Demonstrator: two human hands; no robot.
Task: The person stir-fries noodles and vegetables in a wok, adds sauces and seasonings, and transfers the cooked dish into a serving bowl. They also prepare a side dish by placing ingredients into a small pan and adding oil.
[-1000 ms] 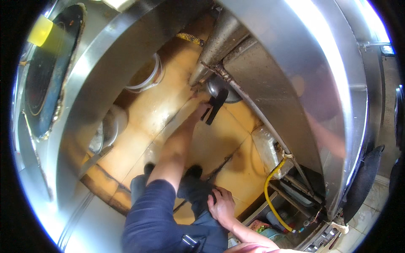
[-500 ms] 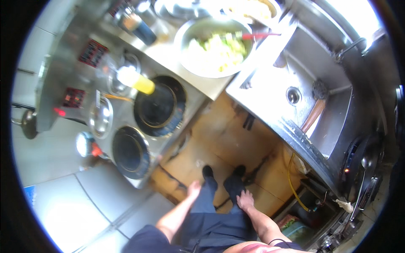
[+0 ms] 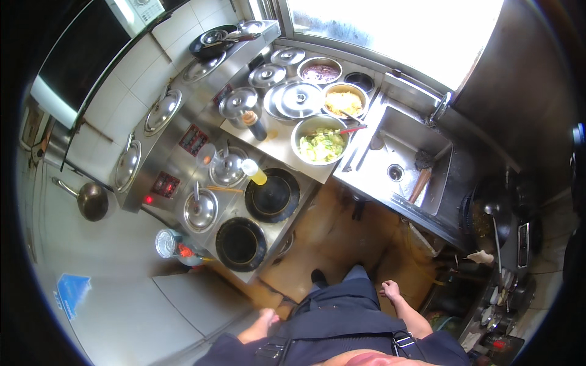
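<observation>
My left hand (image 3: pixel 267 317) hangs low beside my dark apron, loosely curled with nothing visible in it. On the other side, my right hand (image 3: pixel 389 290) is also held low, its fingers curled in and empty. Neither touches anything on the counters. The left hand is nearest the stove, where two black round burners (image 3: pixel 241 244) lie. A squeeze bottle with yellow contents (image 3: pixel 254 172) stands beside the far burner. On the counter beyond is a steel bowl of chopped green vegetables (image 3: pixel 321 141) with a red-handled utensil (image 3: pixel 345 130) resting across its rim.
A steel sink (image 3: pixel 439 146) at the right holds a wooden-handled tool (image 3: pixel 420 186). Several lidded pots and a bowl of yellow food (image 3: pixel 343 97) line the back counter. A ladle (image 3: pixel 492 210) lies over a wok at the far right. A pan (image 3: pixel 93 201) hangs on the left wall.
My view has lifted, bringing in the window and back counter. My right hand, spread near my leg before, has swung outward and curled. The left hand sits lower in view.
</observation>
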